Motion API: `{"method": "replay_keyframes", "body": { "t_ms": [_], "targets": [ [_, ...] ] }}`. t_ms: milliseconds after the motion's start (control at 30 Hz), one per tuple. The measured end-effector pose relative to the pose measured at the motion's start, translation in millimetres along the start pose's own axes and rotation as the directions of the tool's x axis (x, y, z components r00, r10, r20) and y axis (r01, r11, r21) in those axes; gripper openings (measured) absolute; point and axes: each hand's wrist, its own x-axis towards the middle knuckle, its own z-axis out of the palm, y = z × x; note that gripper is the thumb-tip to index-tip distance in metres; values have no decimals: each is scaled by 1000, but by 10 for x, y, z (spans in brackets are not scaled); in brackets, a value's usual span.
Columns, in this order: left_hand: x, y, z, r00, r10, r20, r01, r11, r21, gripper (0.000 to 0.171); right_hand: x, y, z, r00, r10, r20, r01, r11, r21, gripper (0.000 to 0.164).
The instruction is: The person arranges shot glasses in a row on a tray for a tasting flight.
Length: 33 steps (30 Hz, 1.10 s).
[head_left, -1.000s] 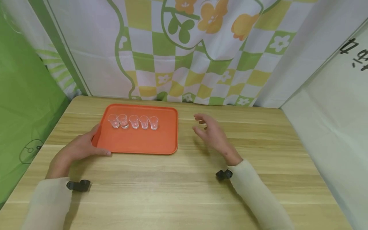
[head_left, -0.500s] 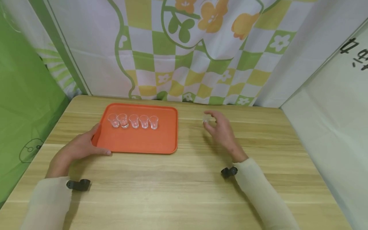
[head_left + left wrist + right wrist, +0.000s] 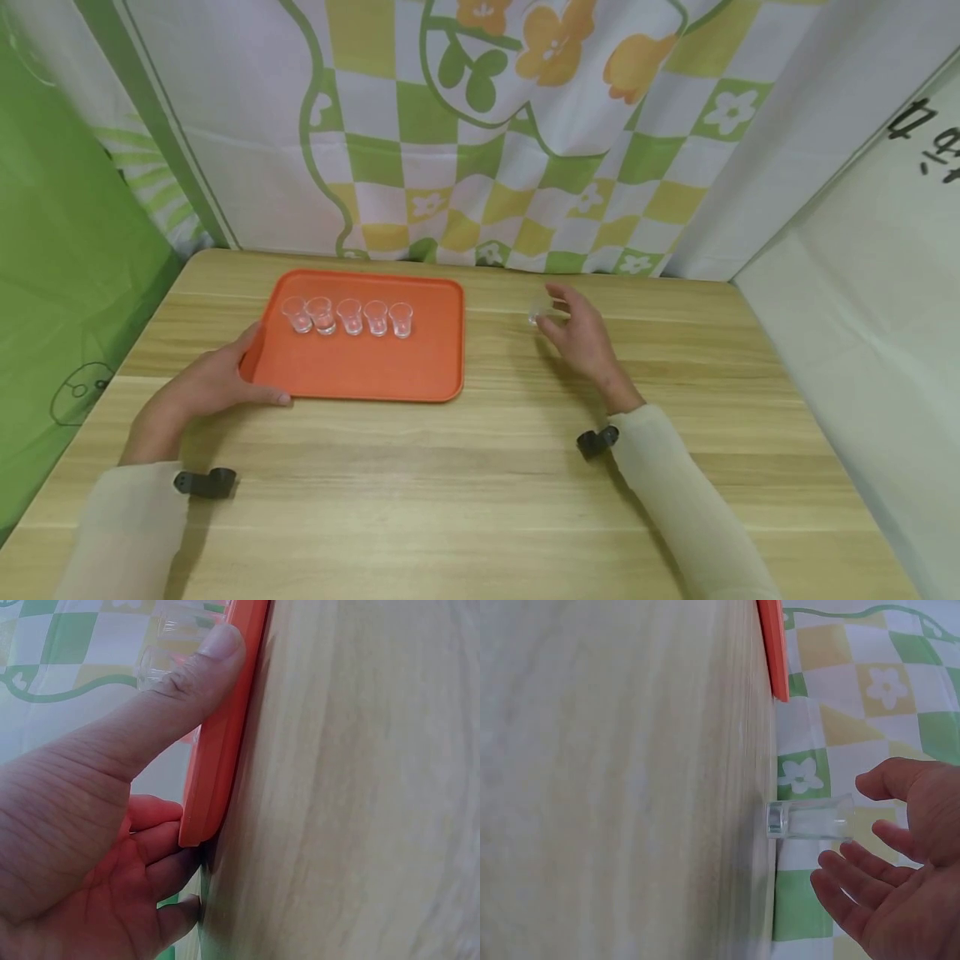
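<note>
My left hand holds the near left corner of an orange tray. In the left wrist view its thumb lies along the front edge, and the other fingers curl at the side. Several clear shot glasses stand upright in a row on the tray. To the right of the tray, one more shot glass stands upright on the wooden table. My right hand is beside this glass, thumb and fingers spread apart around its rim with gaps showing in the right wrist view.
A patterned curtain hangs along the table's back edge. Green fabric closes the left side, and a white panel with dark writing stands at the right.
My right hand moved right from near the tray, a glass showing at its fingers half a second ago. Its fingers have since drawn slightly away from the glass. Tray and left hand stayed put.
</note>
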Motion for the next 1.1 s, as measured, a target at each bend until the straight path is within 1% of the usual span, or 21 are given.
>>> {"method": "replay_keyframes", "body": {
  "t_ms": [133,267,400,533,833,1100],
  "targets": [
    [0,2,-1,1000,2,1,-2,1000,-3,133,26,30,0,999,35,7,-35,999,42,56],
    [0,-3,-2,1000,3,1,-3,1000,-5,133,37,33,2,996,80,30,-82,993,83,54],
    [7,-13,-3,1000,2,3,-2,1000,-2,133,41,35,2,991,127,52,-131,987,89,52],
    [14,-22,-4,1000,5,2,-5,1000,0,133,42,42,0,986,155,59,-159,984,85,52],
    [16,-38,5,1000,-3,1,3,1000,2,133,60,56,19,984,169,64,-175,981,90,49],
    [11,-34,7,1000,0,-1,0,1000,8,132,76,61,30,986,159,57,-163,984,76,45]
  ]
}}
